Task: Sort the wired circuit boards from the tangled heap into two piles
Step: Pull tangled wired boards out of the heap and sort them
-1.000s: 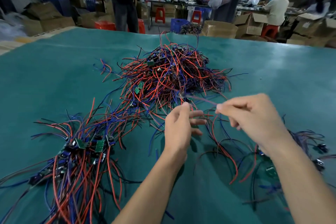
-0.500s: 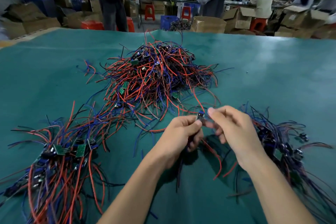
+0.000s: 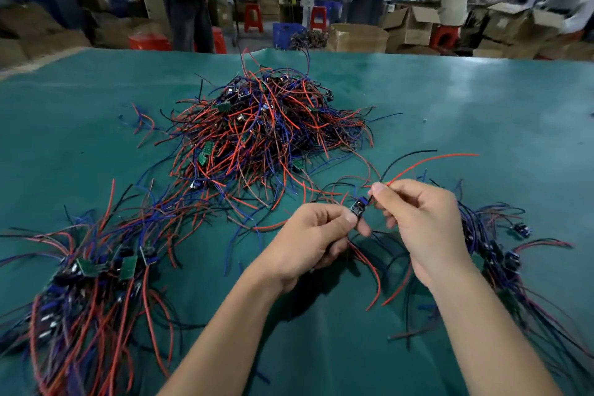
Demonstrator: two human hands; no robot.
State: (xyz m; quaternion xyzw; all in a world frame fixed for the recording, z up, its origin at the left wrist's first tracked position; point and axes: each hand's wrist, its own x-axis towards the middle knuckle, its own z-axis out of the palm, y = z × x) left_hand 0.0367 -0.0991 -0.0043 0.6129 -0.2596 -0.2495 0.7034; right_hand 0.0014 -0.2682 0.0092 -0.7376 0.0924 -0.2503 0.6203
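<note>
A tangled heap [image 3: 266, 128] of small green circuit boards with red, blue and black wires sits mid-table. One sorted pile [image 3: 93, 280] lies at the near left, another pile [image 3: 501, 254] at the near right. Between them my left hand [image 3: 315, 235] pinches a small wired circuit board [image 3: 358, 206] at its lower end. My right hand [image 3: 421, 219] pinches the board's red and black wires [image 3: 427, 161] just above it; these wires arc up to the right. More red and black wires hang below my hands.
The teal table cover [image 3: 482, 112] stretches to a far edge. Beyond it stand cardboard boxes [image 3: 356, 37], red stools [image 3: 252, 18], a blue crate [image 3: 286, 30] and several people at workbenches.
A second ago my right hand was drawing a wire out of the heap. Both hands have since come together on one board, and its red and black wires now swing out to the right.
</note>
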